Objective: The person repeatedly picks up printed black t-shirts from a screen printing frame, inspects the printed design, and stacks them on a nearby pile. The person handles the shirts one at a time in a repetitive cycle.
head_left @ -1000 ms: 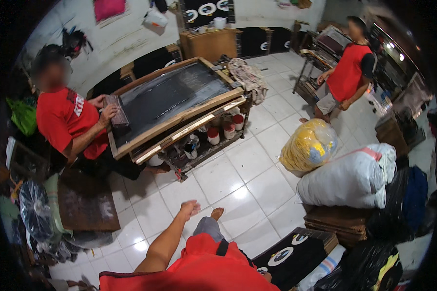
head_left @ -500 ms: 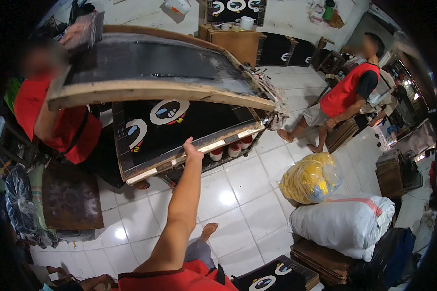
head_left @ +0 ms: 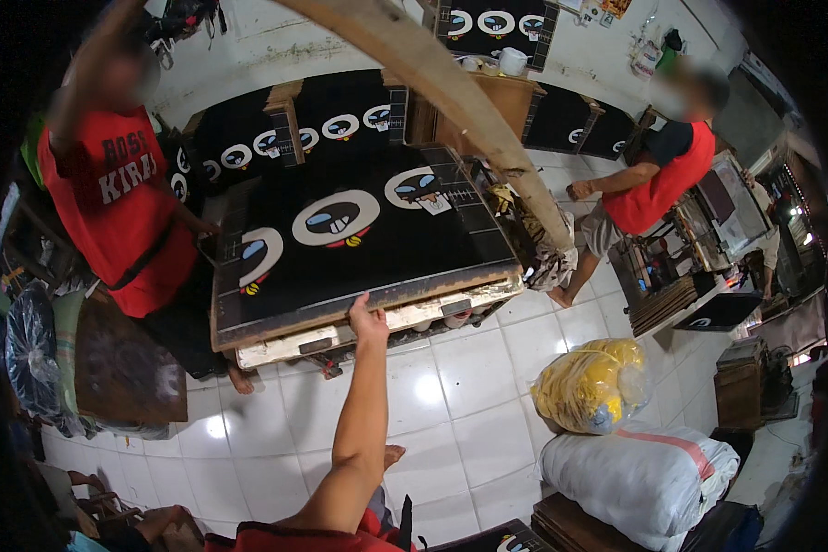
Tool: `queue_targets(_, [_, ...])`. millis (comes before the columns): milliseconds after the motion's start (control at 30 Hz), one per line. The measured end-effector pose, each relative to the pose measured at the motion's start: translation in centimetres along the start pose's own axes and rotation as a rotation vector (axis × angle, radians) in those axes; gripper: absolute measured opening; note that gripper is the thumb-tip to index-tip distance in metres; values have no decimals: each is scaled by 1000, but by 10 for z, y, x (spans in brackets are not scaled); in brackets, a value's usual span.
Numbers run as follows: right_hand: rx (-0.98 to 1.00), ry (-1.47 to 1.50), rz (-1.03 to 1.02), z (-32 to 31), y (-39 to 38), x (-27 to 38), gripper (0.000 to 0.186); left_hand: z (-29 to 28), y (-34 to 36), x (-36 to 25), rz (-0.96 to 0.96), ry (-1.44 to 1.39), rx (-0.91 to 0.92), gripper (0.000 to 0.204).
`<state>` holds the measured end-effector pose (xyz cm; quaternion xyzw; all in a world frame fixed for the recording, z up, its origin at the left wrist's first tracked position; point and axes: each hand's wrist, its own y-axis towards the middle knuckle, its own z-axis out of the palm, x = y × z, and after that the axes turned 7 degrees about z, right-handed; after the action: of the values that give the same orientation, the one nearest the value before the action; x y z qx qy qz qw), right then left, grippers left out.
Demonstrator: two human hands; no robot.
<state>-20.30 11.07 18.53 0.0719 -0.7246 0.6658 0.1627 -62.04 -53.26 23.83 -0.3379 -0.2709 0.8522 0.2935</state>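
Observation:
My left hand [head_left: 369,318] grips the near edge of a black board [head_left: 294,313], thumb on top and fingers hidden below. Big white round cartoon eyes are printed on its black cloth [head_left: 377,262]. The board's near edge sits a little above the pale, worn rim of a stand [head_left: 276,354]. Over it, a wooden screen-printing frame [head_left: 432,69] is tilted up steeply, mostly out of the picture. A co-worker in red [head_left: 129,212] stands at the board's left end, one arm raised at the frame's top. My right hand is not in view.
More printed black boards [head_left: 248,120] lean along the back wall. Another person in red [head_left: 662,179] stands at the right by a board stack [head_left: 658,299]. A yellow bundle [head_left: 593,386] and white sack [head_left: 639,474] lie at the lower right, on white floor tiles [head_left: 460,363].
The screen-printing frame has swung up from above the board, uncovering the full row of printed eyes. A gap now shows between the board's near edge and the stand's rim. My left hand stays on that edge.

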Motion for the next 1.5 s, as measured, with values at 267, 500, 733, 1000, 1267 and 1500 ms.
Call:
queue_targets(267, [-171, -132, -226, -13, -16, 42, 34, 23, -47, -77, 79, 64, 508, 13])
queue_targets(500, [-186, -373, -757, -4, -97, 142, 12, -141, -208, -171, 63, 183, 608, 21])
queue_targets(733, [-281, -555, -1324, -33, -256, 219, 30, -344, -386, -277, -227, 352, 622, 27])
queue_targets(1000, [-689, -1129, -1523, -60, -385, 261, 37, -388, -475, -298, -631, 308, 914, 51])
queue_targets(1267, [-1023, -1023, -1216, -184, -467, 283, 49, -347, -486, -254, -896, 373, 1059, 58])
queue_targets(1500, [-835, -829, -906, -202, -474, 300, 35, -282, -511, -269, -942, 460, 1071, 63])
